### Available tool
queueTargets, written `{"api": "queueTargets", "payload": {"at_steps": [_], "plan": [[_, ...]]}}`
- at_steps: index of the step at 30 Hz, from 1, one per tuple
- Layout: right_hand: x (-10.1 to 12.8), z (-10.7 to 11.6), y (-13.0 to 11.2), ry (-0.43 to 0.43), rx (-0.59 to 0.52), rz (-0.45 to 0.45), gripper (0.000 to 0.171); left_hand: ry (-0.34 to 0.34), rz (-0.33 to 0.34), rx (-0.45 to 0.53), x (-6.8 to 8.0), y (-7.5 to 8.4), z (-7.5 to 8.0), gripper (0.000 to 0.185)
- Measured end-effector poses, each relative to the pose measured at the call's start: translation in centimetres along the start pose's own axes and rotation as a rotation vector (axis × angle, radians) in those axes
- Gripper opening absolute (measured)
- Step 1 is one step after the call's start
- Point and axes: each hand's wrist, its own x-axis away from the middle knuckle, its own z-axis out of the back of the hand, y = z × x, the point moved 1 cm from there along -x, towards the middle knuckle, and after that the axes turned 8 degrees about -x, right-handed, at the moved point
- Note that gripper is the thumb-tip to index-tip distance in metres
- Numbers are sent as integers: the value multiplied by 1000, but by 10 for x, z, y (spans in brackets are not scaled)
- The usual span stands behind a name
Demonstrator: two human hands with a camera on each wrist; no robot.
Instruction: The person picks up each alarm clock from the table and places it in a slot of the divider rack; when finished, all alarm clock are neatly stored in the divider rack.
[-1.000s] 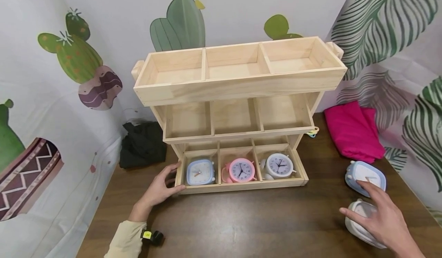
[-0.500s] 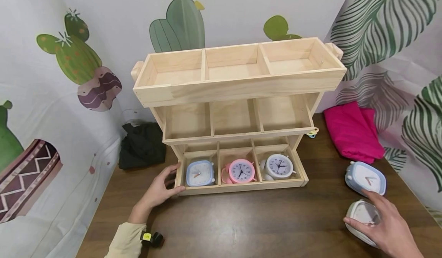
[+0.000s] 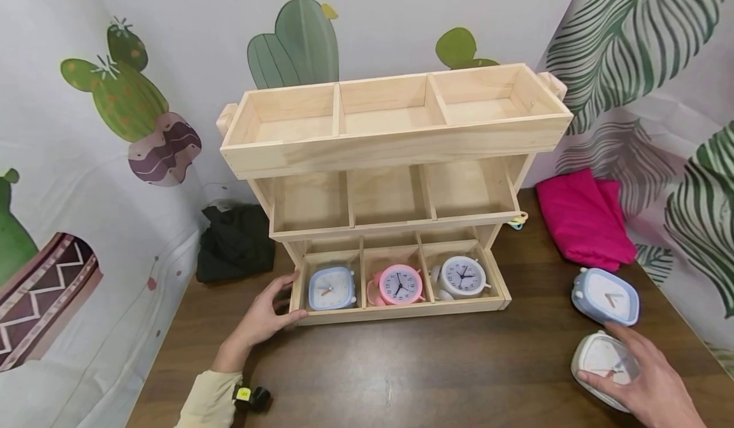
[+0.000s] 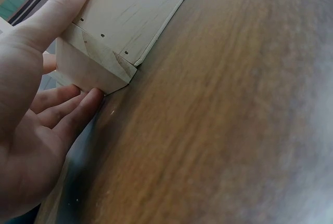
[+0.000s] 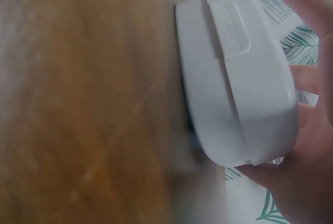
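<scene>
Fingers of the right hand (image 3: 654, 386) curl around the white alarm clock (image 3: 602, 364) near the desk's right front corner; seat thumb and fingers on opposite sides before lifting. Left hand (image 3: 260, 316) grips the wooden organizer's (image 3: 401, 310) bottom-left corner, steadying it.

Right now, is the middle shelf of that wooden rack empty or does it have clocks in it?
Empty. All three compartments of the middle shelf show bare wood; the only clocks in the rack sit in the bottom shelf.
</scene>
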Motion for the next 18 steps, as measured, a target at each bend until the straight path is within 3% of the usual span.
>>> {"api": "queueTargets", "payload": {"at_steps": [9,18], "plan": [[-3,0,6,-52,53,-18,97,16,0,9,2,-2,-2,77],[-3,-1,7,-35,96,0,91,0,4,15,1,-1,0,78]]}}
